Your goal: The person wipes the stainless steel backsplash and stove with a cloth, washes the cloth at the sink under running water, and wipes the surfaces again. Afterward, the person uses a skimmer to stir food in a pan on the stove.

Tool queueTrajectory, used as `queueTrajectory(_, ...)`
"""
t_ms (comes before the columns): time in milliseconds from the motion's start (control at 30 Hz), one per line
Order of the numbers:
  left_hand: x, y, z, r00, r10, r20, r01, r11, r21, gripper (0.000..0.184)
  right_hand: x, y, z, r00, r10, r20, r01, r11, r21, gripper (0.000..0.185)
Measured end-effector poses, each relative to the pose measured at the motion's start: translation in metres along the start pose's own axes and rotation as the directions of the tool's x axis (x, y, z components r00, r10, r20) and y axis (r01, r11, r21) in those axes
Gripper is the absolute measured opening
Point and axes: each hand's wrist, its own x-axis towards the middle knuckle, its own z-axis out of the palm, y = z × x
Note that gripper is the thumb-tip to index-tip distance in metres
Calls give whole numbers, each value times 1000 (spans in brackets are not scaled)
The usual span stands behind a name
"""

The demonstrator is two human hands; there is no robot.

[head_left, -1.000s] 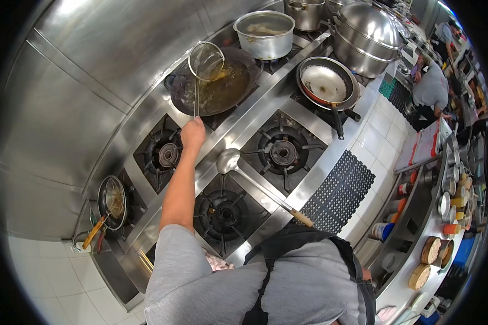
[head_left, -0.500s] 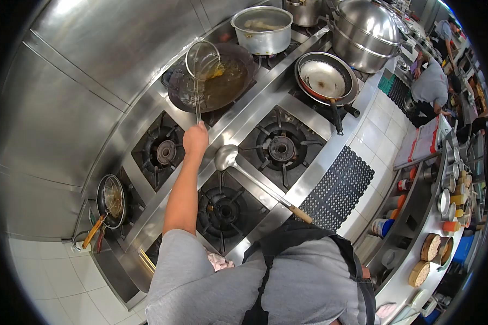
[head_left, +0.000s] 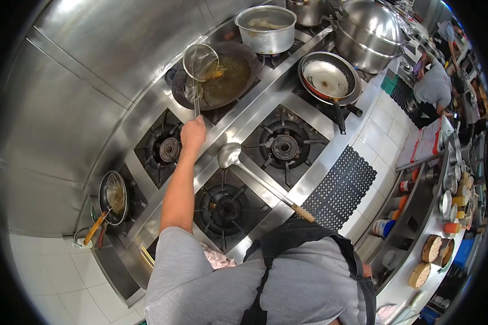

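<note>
My left hand, closed around its handle, holds a round mesh skimmer out in front of me. The skimmer's basket is over a dark wok with brownish liquid in it. Something yellow-orange shows by the basket's rim; whether it lies in the mesh or in the liquid I cannot tell. Near my left forearm a long ladle with a wooden handle end rests across the stove. My right hand is out of view; only a bit of skin shows beside the apron at the right.
Bare burners lie between me and the wok. A large pot, a lidded steamer and stacked frying pans stand further right. At the left is a small pan with a strainer. A co-worker stands far right.
The skimmer and my left hand have shifted slightly left relative to the wok. The whole view has moved a little. The grip on the handle stays the same.
</note>
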Motion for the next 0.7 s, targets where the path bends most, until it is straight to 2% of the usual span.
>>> queueTrajectory(300,10,6,-11,998,-50,35,51,997,-56,62,7,7,-3,979,-200,27,199,937,-287,26)
queueTrajectory(367,5,10,-16,998,-38,43,42,995,-96,62,6,11,-5,951,-301,72,303,858,-416,27)
queueTrajectory(467,8,10,-17,999,-18,36,21,995,-97,62,1,9,-13,865,-466,186,475,639,-605,28)
queueTrajectory(533,4,15,-19,999,-16,39,21,992,-122,62,9,26,-15,818,-529,225,525,528,-667,29)
queueTrajectory(633,13,11,-10,999,-32,16,33,993,-112,62,47,72,4,838,-537,100,457,590,-665,27)
queueTrajectory(700,19,10,-7,999,-45,27,47,995,-85,61,41,61,-1,889,-454,64,405,712,-574,25)
